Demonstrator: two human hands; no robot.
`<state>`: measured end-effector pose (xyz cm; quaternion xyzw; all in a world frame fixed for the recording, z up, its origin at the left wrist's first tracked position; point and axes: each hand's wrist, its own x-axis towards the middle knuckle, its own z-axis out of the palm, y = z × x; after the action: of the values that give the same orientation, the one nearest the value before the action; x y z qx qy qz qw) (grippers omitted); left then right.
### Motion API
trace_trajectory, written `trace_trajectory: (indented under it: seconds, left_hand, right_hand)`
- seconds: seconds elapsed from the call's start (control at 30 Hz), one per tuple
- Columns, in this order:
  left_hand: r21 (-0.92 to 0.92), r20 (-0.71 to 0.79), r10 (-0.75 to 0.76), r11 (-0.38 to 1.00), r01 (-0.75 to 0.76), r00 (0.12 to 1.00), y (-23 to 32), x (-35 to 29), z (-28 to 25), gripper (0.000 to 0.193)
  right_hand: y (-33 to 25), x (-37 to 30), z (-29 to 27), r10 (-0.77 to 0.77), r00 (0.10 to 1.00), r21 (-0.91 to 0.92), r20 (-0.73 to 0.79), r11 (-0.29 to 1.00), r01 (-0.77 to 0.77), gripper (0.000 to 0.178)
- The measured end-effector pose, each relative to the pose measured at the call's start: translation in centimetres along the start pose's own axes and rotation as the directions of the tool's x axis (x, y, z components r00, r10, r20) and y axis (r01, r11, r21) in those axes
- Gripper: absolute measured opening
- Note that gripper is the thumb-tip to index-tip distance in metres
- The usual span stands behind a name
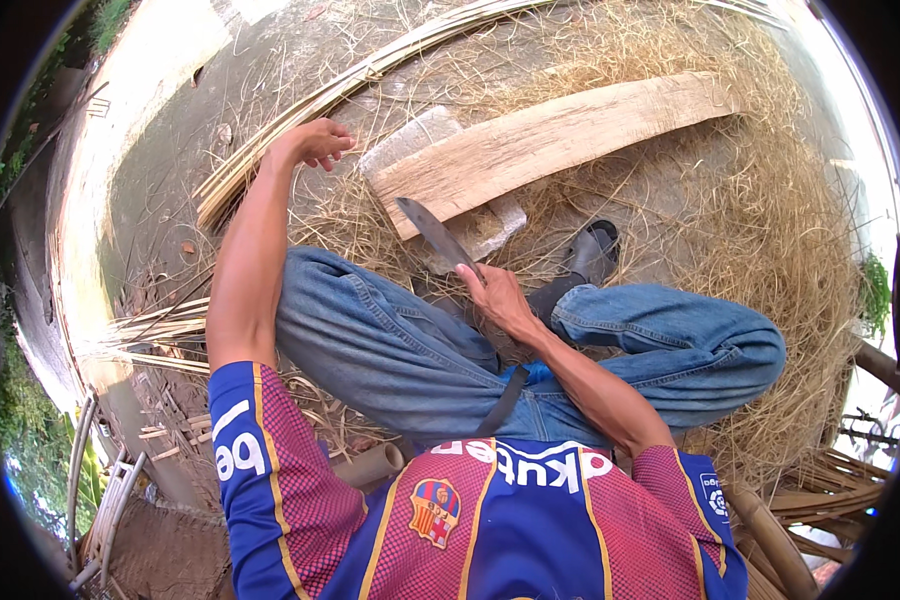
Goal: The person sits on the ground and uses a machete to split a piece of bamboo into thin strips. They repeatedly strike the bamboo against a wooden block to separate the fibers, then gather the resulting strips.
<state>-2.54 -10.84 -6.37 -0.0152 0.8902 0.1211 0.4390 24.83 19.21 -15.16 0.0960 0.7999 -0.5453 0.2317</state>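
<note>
My right hand [498, 300] is wrapped round the handle of a broad-bladed knife [432, 228], its blade pointing up and left over the near end of a wooden board [560, 135]. The handle is mostly hidden by my fingers. That board lies slantwise, its near left end propped on a pale block [410, 138]. My left hand [315, 143] hangs left of the board with fingers loosely bent and apart, and nothing shows in it. Just beyond it lies a long bundle of split bamboo strips [345, 90], curving away to the upper right.
Thin curly shavings [740, 230] are heaped around and right of the board. My jeans-clad legs are folded close in, with a dark shoe [597, 250] near the block. More strips [160, 335] lie on the left, and a bamboo tube [370, 466] sits by my left side.
</note>
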Motion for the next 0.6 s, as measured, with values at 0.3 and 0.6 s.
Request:
trace_trajectory:
  seconds: [0.3, 0.6]
  left_hand:
    - [0.008, -0.008, 0.025, 1.0, -0.025, 1.0, 0.4, 0.1, 0.1, 0.05]
    - [-0.035, -0.046, 0.013, 0.999, -0.015, 0.999, 0.7, 0.1, 0.0, 0.049]
  right_hand:
    - [0.2, 1.3, -1.2, 0.086, 0.996, 0.141, 0.011, 0.986, -0.087, 0.06]
    - [-1.1, 0.1, 1.1, 0.154, 0.987, 0.459, -0.034, 0.88, -0.121, 0.047]
